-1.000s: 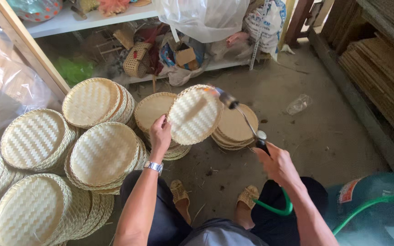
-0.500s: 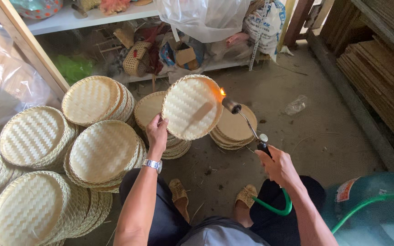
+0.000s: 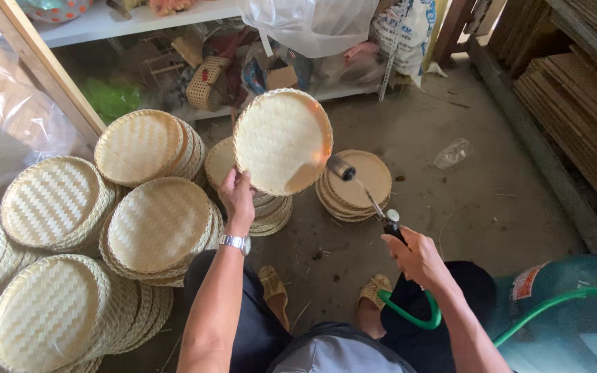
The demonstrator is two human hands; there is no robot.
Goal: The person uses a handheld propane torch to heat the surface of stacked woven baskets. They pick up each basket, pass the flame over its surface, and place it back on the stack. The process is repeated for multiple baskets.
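Tray turned since prev frame, flame now at lower-right rim.
Left hand (image 3: pixel 238 197) pinching woven bamboo tray (image 3: pixel 281 140) upright; right hand (image 3: pixel 416 257) clenched on gas torch (image 3: pixel 367 195). Best: keep rotating, avoid scorching.

Single head-worn view, steeply downward, close above floor (image 3: pixel 409 228).

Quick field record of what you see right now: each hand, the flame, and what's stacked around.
left hand: holds round woven tray upright by its lower rim
right hand: grips gas torch, green hose trailing
flame: at the tray's right edge
left of person: stacks of woven trays
beyond tray: smaller stack on the floor
right: gas cylinder
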